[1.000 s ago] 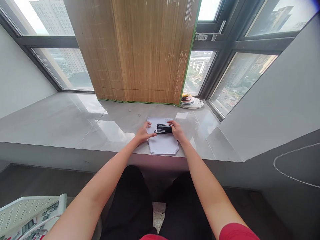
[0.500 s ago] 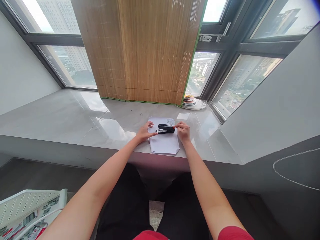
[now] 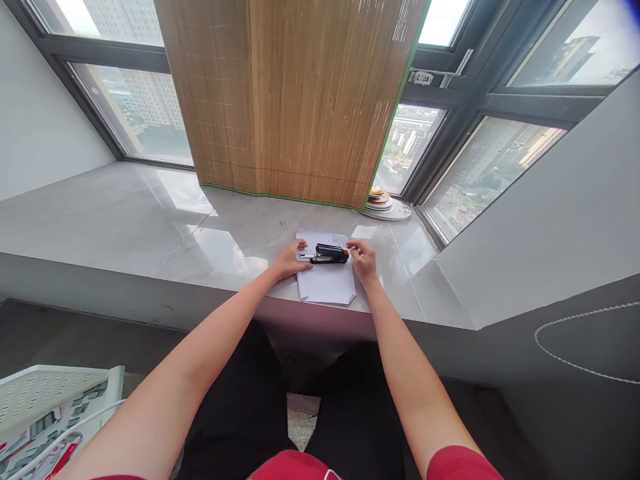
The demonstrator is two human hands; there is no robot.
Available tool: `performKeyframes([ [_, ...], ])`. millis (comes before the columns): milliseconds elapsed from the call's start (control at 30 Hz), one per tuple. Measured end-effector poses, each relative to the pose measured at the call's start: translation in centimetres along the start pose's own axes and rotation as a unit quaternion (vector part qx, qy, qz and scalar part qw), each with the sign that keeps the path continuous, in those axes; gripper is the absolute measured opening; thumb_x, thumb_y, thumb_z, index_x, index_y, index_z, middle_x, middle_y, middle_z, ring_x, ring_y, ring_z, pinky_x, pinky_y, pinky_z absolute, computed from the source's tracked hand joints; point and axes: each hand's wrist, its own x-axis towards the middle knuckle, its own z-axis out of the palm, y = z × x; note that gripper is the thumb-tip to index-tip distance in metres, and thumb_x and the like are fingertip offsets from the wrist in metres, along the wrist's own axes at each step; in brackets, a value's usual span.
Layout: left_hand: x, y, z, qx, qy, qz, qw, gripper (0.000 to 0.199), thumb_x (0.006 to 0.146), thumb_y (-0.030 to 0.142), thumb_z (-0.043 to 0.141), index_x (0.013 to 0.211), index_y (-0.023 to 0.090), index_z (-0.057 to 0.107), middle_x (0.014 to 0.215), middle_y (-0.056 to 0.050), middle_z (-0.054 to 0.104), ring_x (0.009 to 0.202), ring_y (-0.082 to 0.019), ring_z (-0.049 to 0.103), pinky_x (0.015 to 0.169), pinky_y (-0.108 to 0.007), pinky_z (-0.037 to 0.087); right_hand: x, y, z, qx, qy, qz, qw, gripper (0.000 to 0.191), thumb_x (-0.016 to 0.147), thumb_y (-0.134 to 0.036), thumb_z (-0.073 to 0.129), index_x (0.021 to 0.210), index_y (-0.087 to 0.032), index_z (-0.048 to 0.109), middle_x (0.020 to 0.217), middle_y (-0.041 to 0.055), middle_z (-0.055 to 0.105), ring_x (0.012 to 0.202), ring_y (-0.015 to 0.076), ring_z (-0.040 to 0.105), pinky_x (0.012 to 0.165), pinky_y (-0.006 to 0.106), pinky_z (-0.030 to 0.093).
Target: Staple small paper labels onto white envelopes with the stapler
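Observation:
A black stapler (image 3: 331, 254) lies across white folded paper (image 3: 326, 287), its top arm raised at an angle. From its left end sticks a silver staple rail (image 3: 306, 257), and a red-orange spot marks its right end. My left hand (image 3: 289, 259) is around the rail's end: the fingers are behind it, the thumb in front near the stapler's lower edge, with a gap between them. At the right end, my right hand (image 3: 365, 260) has loosely curled fingers, the index fingertip right beside the stapler. Whether that fingertip touches it is hard to tell.
The grey stone sill (image 3: 140, 220) runs under the windows. A bamboo blind (image 3: 300, 100) hangs behind the paper, with stacked plates (image 3: 385, 208) at its right corner. A white perforated basket (image 3: 55, 387) holding packets stands low on the left. A bead cord (image 3: 545, 337) hangs at right.
The silver rail now sticks out of the stapler's left end. My right index finger has lifted back from the right end, baring the red-orange spot. The view has tilted slightly.

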Motion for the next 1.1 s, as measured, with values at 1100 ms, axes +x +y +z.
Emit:
performKeyframes([
  [1100, -5.0, 8.5, 1.9, -0.760, 0.210, -0.172, 0.590, 0.050, 0.116, 0.034, 0.031, 0.135, 0.011, 0.071, 0.149, -0.021, 0.072, 0.149, -0.029, 0.064, 0.121, -0.047, 0.057, -11.5, -12.1, 1.8, -0.267, 0.033, -0.450, 0.852, 0.044, 0.105, -0.002, 0.061, 0.138, -0.027, 0.076, 0.129, 0.0041, 0.084, 0.126, 0.0209, 0.075, 0.124, 0.041, 0.051],
])
